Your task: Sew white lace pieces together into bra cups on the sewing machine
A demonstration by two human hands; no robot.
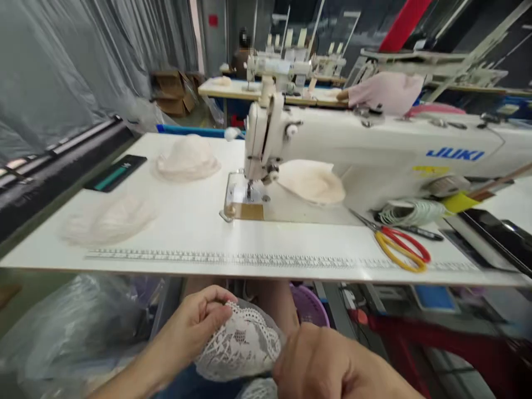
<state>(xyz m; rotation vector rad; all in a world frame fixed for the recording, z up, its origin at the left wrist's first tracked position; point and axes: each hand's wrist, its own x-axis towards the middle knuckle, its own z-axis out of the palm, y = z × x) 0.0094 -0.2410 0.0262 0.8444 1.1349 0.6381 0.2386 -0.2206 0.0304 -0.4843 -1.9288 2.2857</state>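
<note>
white lace piece (241,346) in the lap, below the table (187,221) edge | left hand (195,327) pinches its top edge | right hand (320,366) grasps its right side | sewing machine (374,149) beyond, scissors (399,244) at right

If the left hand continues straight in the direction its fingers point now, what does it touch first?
The left hand points right, its fingers already pinching the edge of the white lace piece on the lap. Past the lace, the next thing in that line is probably the right hand, which holds the other side, though depth is unclear.
</note>
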